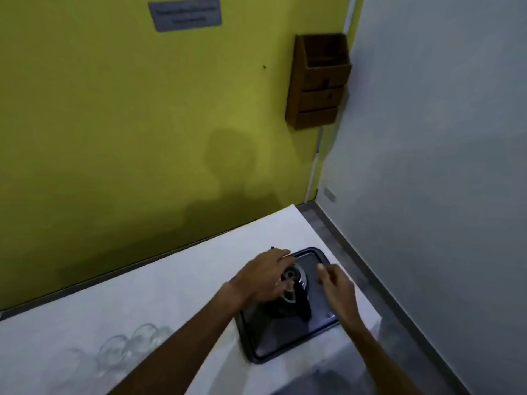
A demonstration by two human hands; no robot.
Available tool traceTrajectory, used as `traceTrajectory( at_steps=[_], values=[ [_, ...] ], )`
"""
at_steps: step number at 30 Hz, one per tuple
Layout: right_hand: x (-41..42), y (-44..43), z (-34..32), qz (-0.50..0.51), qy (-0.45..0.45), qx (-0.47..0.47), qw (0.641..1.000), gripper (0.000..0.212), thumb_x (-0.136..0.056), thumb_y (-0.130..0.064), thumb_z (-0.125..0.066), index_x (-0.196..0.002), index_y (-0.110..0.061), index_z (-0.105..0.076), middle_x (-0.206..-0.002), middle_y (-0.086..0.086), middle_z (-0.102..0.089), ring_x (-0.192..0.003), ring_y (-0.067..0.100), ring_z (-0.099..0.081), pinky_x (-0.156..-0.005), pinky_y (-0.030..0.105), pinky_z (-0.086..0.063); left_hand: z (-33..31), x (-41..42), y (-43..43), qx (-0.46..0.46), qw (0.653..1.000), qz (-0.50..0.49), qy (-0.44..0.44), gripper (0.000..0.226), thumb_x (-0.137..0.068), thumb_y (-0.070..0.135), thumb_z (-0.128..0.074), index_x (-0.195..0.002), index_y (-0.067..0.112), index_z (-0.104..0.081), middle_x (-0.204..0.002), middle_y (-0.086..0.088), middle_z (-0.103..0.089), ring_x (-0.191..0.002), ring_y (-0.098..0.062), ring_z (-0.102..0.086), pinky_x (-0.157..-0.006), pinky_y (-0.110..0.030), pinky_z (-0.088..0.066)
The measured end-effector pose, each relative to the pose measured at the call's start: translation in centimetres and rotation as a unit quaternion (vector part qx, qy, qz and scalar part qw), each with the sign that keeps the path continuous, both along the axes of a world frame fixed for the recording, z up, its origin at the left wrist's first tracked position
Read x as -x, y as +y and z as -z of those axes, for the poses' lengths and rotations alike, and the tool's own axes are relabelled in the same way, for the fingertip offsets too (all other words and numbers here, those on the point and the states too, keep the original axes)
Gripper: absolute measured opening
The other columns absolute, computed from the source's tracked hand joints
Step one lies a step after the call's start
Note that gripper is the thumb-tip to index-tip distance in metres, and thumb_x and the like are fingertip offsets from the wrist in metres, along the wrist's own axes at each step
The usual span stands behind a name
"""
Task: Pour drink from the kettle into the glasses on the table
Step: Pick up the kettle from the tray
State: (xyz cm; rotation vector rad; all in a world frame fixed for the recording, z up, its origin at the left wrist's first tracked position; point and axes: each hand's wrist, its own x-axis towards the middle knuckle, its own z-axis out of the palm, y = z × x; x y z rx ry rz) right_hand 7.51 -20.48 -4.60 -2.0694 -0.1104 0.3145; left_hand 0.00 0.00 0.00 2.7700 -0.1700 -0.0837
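The kettle [293, 292] stood on a dark blue tray [288, 343] at the right end of the white table [171, 286]; the left hand [263, 276] lay over the kettle's left side with fingers spread and loosely curled, touching or nearly touching the lid, though motion blur hid whether it had closed on anything; the right hand [335, 283] hovered just beside the kettle on the right, fingers partly open and holding nothing; the black handle pointed toward the person, between the two forearms; the glasses [134, 344], clear and faint, stood grouped near the front edge, well apart from the tray to the left

The step in hand looked like taking hold of the kettle before any pouring; it would go best with the right hand wrapped fully round the handle, the left steadying the lid, and the kettle lifted straight up off the tray before being carried across to the glasses; a tilt begun too early risked spilling on the cloth-like white surface

The table met a yellow wall [114, 124] behind and a grey wall [442, 138] at right; a brown wooden holder [319, 81] hung near the corner, and a small grey sign [185, 14] sat higher up, its text unreadable
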Motion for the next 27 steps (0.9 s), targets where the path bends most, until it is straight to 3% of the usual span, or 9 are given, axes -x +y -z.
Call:
traceTrajectory(
  at_steps=[5,7,11,14,16,19,22,25,27],
  values=[
    [2.1,0.4,6.3,0.068,0.108,-0.051,0.99,0.054,-0.103,-0.047,-0.05,-0.079,-0.002,-0.067,-0.08,0.018,-0.069,-0.082,0.037,-0.066,-0.084,0.054,-0.055,4.9,-1.6,-2.5,-0.058,0.997,0.031,0.045,0.068,-0.087,0.045,-0.052,-0.139,0.001,-0.057,-0.145,-0.021,-0.057,-0.133,-0.038,-0.057,-0.112,-0.049,-0.044],
    [2.4,1.4,7.4,0.084,0.14,-0.073,0.984,0.058,-0.094,-0.057,-0.045,-0.079,-0.005,-0.066,-0.081,0.014,-0.064,-0.081,0.029,-0.059,-0.077,0.04,-0.05,6.5,-2.3,-2.6,-0.075,0.996,0.034,0.03,0.067,-0.089,0.045,-0.047,-0.138,0.001,-0.058,-0.145,-0.02,-0.058,-0.132,-0.038,-0.059,-0.107,-0.051,-0.047],
    [3.4,1.3,9.6,0.082,0.203,-0.071,0.973,0.028,-0.109,-0.02,-0.053,-0.115,0.002,-0.069,-0.112,0.009,-0.069,-0.109,0.018,-0.059,-0.076,-0.001,-0.043,8.8,-3.4,-2.5,-0.05,0.999,0.009,0.011,0.063,-0.098,0.043,-0.041,-0.146,0.003,-0.051,-0.153,-0.019,-0.05,-0.141,-0.037,-0.05,-0.118,-0.049,-0.037],
    [4.2,0.2,8.9,0.061,0.23,0.028,0.971,0.038,-0.104,-0.045,-0.058,-0.099,-0.008,-0.064,-0.089,-0.004,-0.072,-0.1,0.021,-0.068,-0.087,0.025,-0.05,9.2,-3.5,-2.3,0.02,1.0,-0.024,0.003,0.067,-0.103,0.047,-0.039,-0.156,0.006,-0.035,-0.163,-0.015,-0.035,-0.152,-0.03,-0.032,-0.127,-0.036,-0.015],
    [4.0,2.5,7.9,0.083,0.209,-0.042,0.974,0.039,-0.108,-0.041,-0.047,-0.111,-0.008,-0.068,-0.096,0.005,-0.067,-0.098,0.024,-0.061,-0.091,0.037,-0.048,9.9,-3.3,-2.3,0.066,0.996,-0.062,-0.003,0.072,-0.102,0.052,-0.041,-0.158,0.008,-0.03,-0.165,-0.011,-0.032,-0.155,-0.025,-0.027,-0.127,-0.028,-0.009],
    [4.6,2.6,7.0,0.157,0.203,-0.156,0.954,0.039,-0.104,-0.041,-0.048,-0.086,-0.018,-0.073,-0.079,-0.01,-0.076,-0.084,0.017,-0.069,-0.08,0.029,-0.054,10.9,-3.0,-2.5,0.126,0.986,-0.112,-0.008,0.075,-0.099,0.056,-0.047,-0.158,0.012,-0.03,-0.165,-0.006,-0.034,-0.154,-0.019,-0.027,-0.128,-0.027,-0.015],
    [5.0,3.0,8.7,0.1,0.246,-0.137,0.954,0.038,-0.105,-0.047,-0.042,-0.082,-0.025,-0.063,-0.084,0.004,-0.069,-0.097,0.031,-0.065,-0.092,0.043,-0.053,11.3,-2.9,-2.8,0.199,0.965,-0.172,0.0,0.079,-0.095,0.055,-0.057,-0.158,0.017,-0.03,-0.165,0.0,-0.033,-0.154,-0.011,-0.025,-0.123,-0.014,-0.013],
    [4.0,3.0,9.7,0.142,0.258,-0.146,0.944,0.049,-0.111,-0.028,-0.043,-0.07,-0.027,-0.071,-0.081,0.011,-0.079,-0.081,0.028,-0.063,-0.077,0.035,-0.049,12.2,-2.2,-3.8,0.256,0.937,-0.237,-0.007,0.083,-0.092,0.059,-0.058,-0.159,0.021,-0.026,-0.168,0.007,-0.021,-0.155,-0.006,-0.018,-0.126,-0.022,-0.018],
    [3.6,3.5,9.4,0.159,0.257,-0.161,0.94,0.057,-0.111,-0.021,-0.045,-0.063,-0.027,-0.074,-0.061,-0.006,-0.078,-0.077,0.022,-0.064,-0.074,0.035,-0.049,12.6,-1.5,-4.8,0.289,0.915,-0.28,-0.02,0.084,-0.091,0.068,-0.053,-0.159,0.027,-0.025,-0.169,0.011,-0.019,-0.155,-0.003,-0.018,-0.126,-0.027,-0.022]
  ],
)
